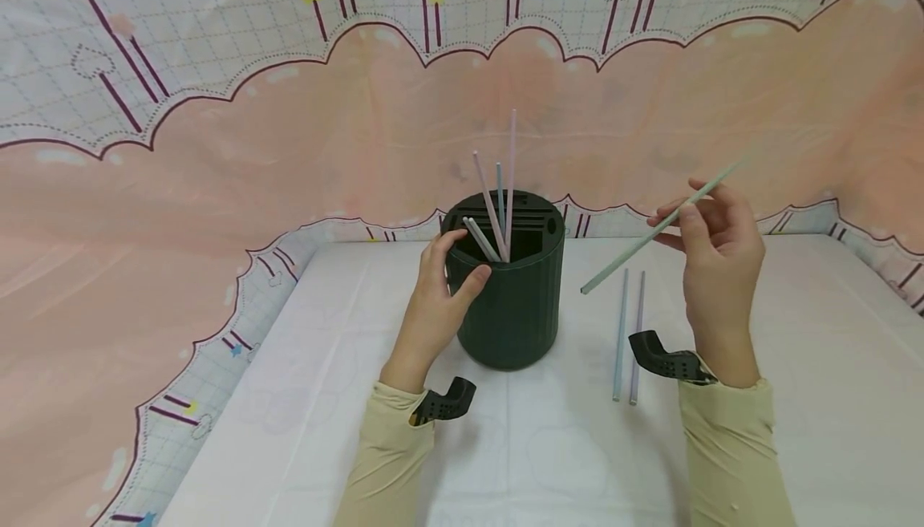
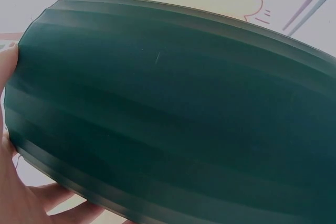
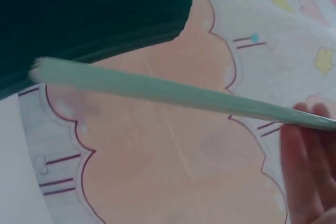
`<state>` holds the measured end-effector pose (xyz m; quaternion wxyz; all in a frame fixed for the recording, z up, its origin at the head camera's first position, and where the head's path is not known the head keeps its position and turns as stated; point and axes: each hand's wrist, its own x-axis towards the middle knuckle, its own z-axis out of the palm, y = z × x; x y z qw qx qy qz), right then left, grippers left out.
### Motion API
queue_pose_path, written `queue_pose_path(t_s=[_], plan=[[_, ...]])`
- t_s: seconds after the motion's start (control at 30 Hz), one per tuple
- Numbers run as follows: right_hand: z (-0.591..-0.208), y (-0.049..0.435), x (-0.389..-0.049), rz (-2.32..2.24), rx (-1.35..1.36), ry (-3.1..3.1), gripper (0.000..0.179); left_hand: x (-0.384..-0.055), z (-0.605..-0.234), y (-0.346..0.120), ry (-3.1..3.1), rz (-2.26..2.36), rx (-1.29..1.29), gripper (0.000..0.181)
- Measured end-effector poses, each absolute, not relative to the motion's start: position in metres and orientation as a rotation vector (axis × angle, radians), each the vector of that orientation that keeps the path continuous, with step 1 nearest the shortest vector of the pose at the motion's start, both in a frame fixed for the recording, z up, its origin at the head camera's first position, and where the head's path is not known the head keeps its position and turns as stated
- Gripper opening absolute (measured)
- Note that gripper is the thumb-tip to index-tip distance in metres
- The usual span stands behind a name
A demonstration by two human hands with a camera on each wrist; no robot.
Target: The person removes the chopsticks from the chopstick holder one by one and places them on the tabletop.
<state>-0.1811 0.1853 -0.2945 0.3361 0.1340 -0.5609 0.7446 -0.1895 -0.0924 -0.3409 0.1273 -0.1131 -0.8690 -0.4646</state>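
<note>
A dark green pen holder [image 1: 508, 314] stands upright on the white table, with slots across the back of its top. My left hand [image 1: 436, 298] grips its left side, thumb at the front rim; the left wrist view shows fingers [image 2: 79, 211] along its wall. Several thin straws, pink [image 1: 512, 158], blue [image 1: 499, 182] and pale [image 1: 480, 238], stick out of the top. To the right of the holder, my right hand [image 1: 718, 254] pinches a light green straw [image 1: 635, 248] between thumb and fingers. Its lower end points toward the holder, slanting above the table.
A blue straw [image 1: 621, 334] and a purple straw [image 1: 638, 338] lie side by side on the table [image 1: 346, 431], right of the holder. Behind it hangs a peach and white patterned cloth [image 1: 404, 126]. Each wrist bears a black camera mount [image 1: 443, 400].
</note>
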Motion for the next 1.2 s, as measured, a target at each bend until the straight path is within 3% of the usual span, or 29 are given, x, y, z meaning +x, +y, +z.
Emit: queue_pose_path(t_s=[0.43, 0.73, 1.2], plan=[[-0.329, 0.197, -0.205, 1.399, 0.008, -2.182, 0.029, -0.190, -0.341, -0.093, -2.503, -1.372, -0.364, 0.057], [-0.343, 0.203, -0.212, 1.271, 0.068, -2.556, 0.034, -0.190, -0.340, -0.093, -2.519, -1.363, -0.350, 0.057], [-0.372, 0.218, -0.226, 1.413, 0.067, -2.830, 0.069, -0.190, -0.340, -0.091, -2.515, -1.367, -0.345, 0.057]])
